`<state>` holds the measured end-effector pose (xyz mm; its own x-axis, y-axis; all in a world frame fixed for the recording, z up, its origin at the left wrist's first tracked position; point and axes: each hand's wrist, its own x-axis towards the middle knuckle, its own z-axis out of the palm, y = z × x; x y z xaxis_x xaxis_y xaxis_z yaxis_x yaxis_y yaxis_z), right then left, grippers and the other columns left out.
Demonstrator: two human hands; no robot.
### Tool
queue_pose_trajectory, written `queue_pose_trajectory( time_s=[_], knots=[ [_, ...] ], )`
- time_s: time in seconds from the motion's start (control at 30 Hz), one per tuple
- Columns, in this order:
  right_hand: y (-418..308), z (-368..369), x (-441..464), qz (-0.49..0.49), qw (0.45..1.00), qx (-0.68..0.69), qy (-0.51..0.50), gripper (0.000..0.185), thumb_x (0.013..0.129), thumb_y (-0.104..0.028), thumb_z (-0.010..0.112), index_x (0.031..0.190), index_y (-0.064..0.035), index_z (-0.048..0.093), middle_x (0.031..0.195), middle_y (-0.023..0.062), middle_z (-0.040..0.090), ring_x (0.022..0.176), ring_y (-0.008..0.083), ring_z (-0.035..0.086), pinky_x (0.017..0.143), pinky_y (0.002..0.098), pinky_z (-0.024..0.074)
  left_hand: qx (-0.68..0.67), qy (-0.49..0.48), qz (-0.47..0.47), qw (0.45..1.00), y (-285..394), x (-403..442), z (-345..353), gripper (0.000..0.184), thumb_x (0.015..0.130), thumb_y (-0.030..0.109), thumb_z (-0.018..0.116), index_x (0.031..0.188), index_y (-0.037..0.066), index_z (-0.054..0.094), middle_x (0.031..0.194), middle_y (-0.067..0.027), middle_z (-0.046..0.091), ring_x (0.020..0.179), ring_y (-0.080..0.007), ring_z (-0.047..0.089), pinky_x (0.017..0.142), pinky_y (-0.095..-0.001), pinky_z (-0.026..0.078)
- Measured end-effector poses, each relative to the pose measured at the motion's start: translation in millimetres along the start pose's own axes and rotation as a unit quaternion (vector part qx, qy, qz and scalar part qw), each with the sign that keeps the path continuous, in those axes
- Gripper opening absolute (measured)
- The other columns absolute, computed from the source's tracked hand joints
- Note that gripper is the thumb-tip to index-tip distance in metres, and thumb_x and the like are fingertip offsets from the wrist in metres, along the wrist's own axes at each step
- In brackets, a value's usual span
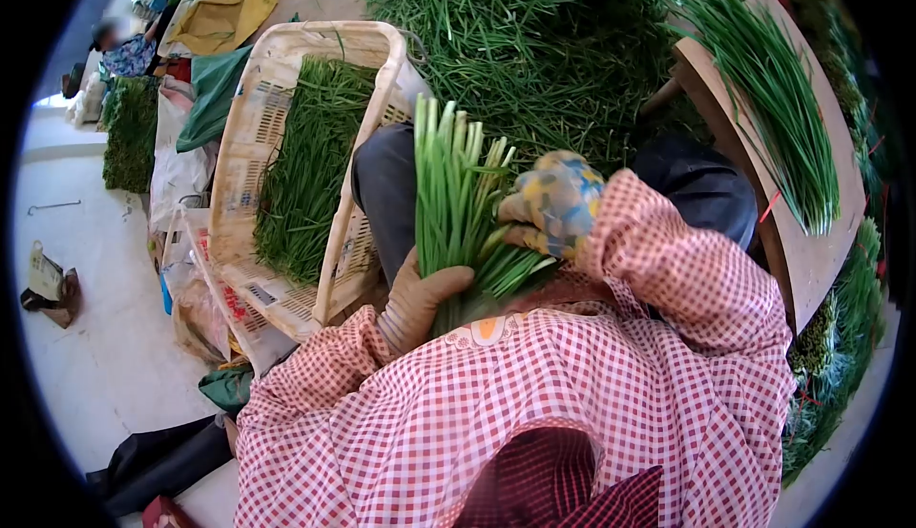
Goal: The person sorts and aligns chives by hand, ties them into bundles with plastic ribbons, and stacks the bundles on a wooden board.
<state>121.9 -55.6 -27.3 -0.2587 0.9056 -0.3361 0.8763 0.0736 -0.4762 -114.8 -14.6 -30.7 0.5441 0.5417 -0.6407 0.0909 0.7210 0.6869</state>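
Note:
A bunch of long green stalks [441,185] with pale cut ends pointing up stands in front of my chest. My left hand [426,301], in a plain tan glove, is wrapped round its lower part, thumb across the front. At its right side is my right hand [551,206], in a blue and yellow patterned glove, with fingers curled against some stalks; its fingertips are partly hidden among them. Shorter green pieces [515,270] stick out to the right below this hand.
A dirty plastic crate [339,270] holding greens stands at the left. A big heap of greens [534,32] lies ahead. On the right, a curved board [830,261] bears a bundle of stalks [782,108]. Another person [132,51] is at the far upper left.

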Motion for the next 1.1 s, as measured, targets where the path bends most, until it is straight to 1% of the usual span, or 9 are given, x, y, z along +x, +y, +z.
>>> queue_pose_trajectory(
  time_s=[0.13, 0.4, 0.5, 0.57, 0.63, 0.73, 0.83, 0.93, 1.1],
  knots=[
    [19.0, 28.7, -9.8, -0.124, 0.970, 0.118, 0.173, 0.028, 0.080, -0.025, 0.067, 0.104, -0.0115, 0.070, 0.090, 0.0117, 0.067, 0.085, 0.0301, 0.062, 0.080, 0.0411, 0.0496, -0.061, -0.033, -0.033, 0.997, 3.2, 3.9, -10.5, 0.059, 0.079, 0.014, 0.064, 0.133, 0.000, 0.046, 0.125, -0.0149, 0.057, 0.109, -0.0276, 0.058, 0.098, -0.0409, 0.046],
    [72.5, 29.6, -9.5, -0.018, 0.773, 0.601, 0.202, 0.021, 0.086, -0.006, 0.064, 0.106, 0.0019, 0.063, 0.089, 0.0075, 0.066, 0.082, 0.0134, 0.063, 0.072, 0.0257, 0.0529, -0.123, -0.085, -0.122, 0.981, 20.7, 0.8, -10.2, 0.057, 0.083, 0.024, 0.060, 0.133, 0.000, 0.047, 0.126, -0.0177, 0.058, 0.111, -0.0284, 0.058, 0.100, -0.0424, 0.045],
    [126.5, 26.7, -4.6, -0.019, 0.735, 0.590, 0.333, 0.028, 0.087, -0.011, 0.066, 0.112, -0.0008, 0.061, 0.100, 0.0117, 0.067, 0.089, 0.0187, 0.064, 0.078, 0.0288, 0.0533, -0.178, -0.097, -0.136, 0.970, 19.9, 0.3, -7.4, 0.057, 0.083, 0.024, 0.060, 0.134, 0.001, 0.047, 0.127, -0.0175, 0.057, 0.112, -0.0288, 0.058, 0.101, -0.0422, 0.045],
    [95.8, -16.9, -10.4, 0.101, 0.906, 0.246, 0.329, 0.036, 0.088, -0.027, 0.066, 0.115, -0.0037, 0.061, 0.110, 0.0148, 0.065, 0.101, 0.0265, 0.063, 0.088, 0.0363, 0.0508, -0.139, -0.090, -0.127, 0.978, 19.3, 3.4, -9.2, 0.058, 0.084, 0.025, 0.061, 0.134, 0.002, 0.047, 0.128, -0.0172, 0.057, 0.112, -0.0291, 0.058, 0.102, -0.0421, 0.044],
    [50.8, -46.6, -8.3, 0.040, 0.984, 0.148, 0.085, 0.060, 0.086, -0.054, 0.058, 0.122, -0.0063, 0.058, 0.121, 0.0187, 0.060, 0.116, 0.0349, 0.054, 0.102, 0.0443, 0.0411, -0.131, -0.096, -0.137, 0.977, 15.5, 6.3, -14.9, 0.058, 0.084, 0.026, 0.061, 0.134, 0.002, 0.046, 0.128, -0.0168, 0.056, 0.113, -0.0292, 0.058, 0.102, -0.0421, 0.044],
    [16.3, -43.5, 17.9, 0.076, 0.988, 0.108, -0.083, 0.047, 0.087, -0.044, 0.063, 0.117, -0.0073, 0.062, 0.101, 0.0171, 0.066, 0.097, 0.0332, 0.063, 0.086, 0.0409, 0.0493, -0.125, -0.098, -0.136, 0.978, 15.4, 6.5, -12.5, 0.057, 0.084, 0.023, 0.060, 0.134, 0.000, 0.046, 0.129, -0.0162, 0.056, 0.113, -0.0278, 0.057, 0.102, -0.0402, 0.044],
    [36.4, -5.3, 25.1, -0.069, 0.974, 0.211, 0.040, 0.028, 0.089, -0.026, 0.062, 0.107, -0.0046, 0.066, 0.093, 0.0156, 0.067, 0.088, 0.0310, 0.065, 0.076, 0.0400, 0.0512, -0.139, -0.089, -0.121, 0.979, 12.5, 7.3, -13.5, 0.055, 0.085, 0.019, 0.061, 0.134, -0.001, 0.046, 0.127, -0.0158, 0.056, 0.113, -0.0261, 0.057, 0.100, -0.0384, 0.045],
    [51.4, -6.1, 29.1, 0.035, 0.995, 0.097, -0.004, 0.021, 0.087, -0.021, 0.063, 0.102, -0.0062, 0.067, 0.087, 0.0145, 0.067, 0.084, 0.0315, 0.064, 0.075, 0.0405, 0.0513, -0.147, -0.084, -0.119, 0.978, 11.4, 6.1, -16.7, 0.053, 0.085, 0.016, 0.061, 0.133, -0.001, 0.046, 0.126, -0.0150, 0.056, 0.112, -0.0254, 0.057, 0.097, -0.0390, 0.047],
    [92.7, -17.7, 26.8, 0.176, 0.938, 0.016, 0.297, 0.027, 0.086, -0.030, 0.066, 0.098, -0.0063, 0.062, 0.113, 0.0159, 0.060, 0.115, 0.0341, 0.053, 0.098, 0.0438, 0.0433, -0.092, -0.076, -0.081, 0.989, 8.4, 10.5, -9.8, 0.055, 0.085, 0.015, 0.062, 0.133, -0.001, 0.044, 0.125, -0.0145, 0.057, 0.109, -0.0253, 0.058, 0.096, -0.0386, 0.048]
  ],
)
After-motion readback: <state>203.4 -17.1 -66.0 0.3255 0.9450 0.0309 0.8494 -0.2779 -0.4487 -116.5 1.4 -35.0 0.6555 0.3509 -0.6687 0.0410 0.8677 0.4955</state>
